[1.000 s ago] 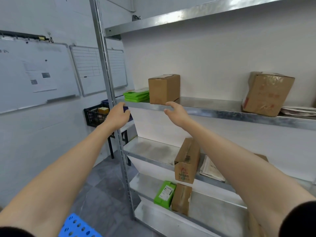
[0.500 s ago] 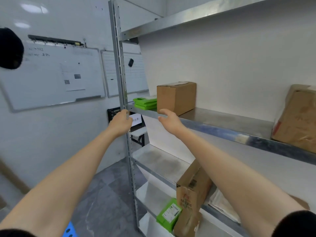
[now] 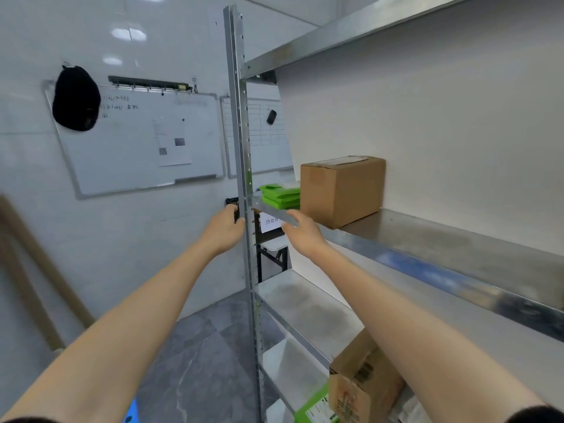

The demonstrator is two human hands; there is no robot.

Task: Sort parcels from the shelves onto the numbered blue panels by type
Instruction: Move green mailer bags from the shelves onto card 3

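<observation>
Both hands up at the shelf [image 3: 427,251], both empty, below the green parcels.
The green parcels [image 3: 280,197] lie stacked flat just right of the post [image 3: 243,166], beside the cardboard box [image 3: 341,190]. The right hand [image 3: 302,235], right of the post, is nearer, its grip open, fingers straight, just below them. The left hand [image 3: 224,230], left of the post, is loosely bent.

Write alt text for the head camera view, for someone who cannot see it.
Two bare hands reach toward a metal shelf: the left hand beside its upright post, the right hand at its front edge. Green packets and a brown cardboard box sit on it.
</observation>
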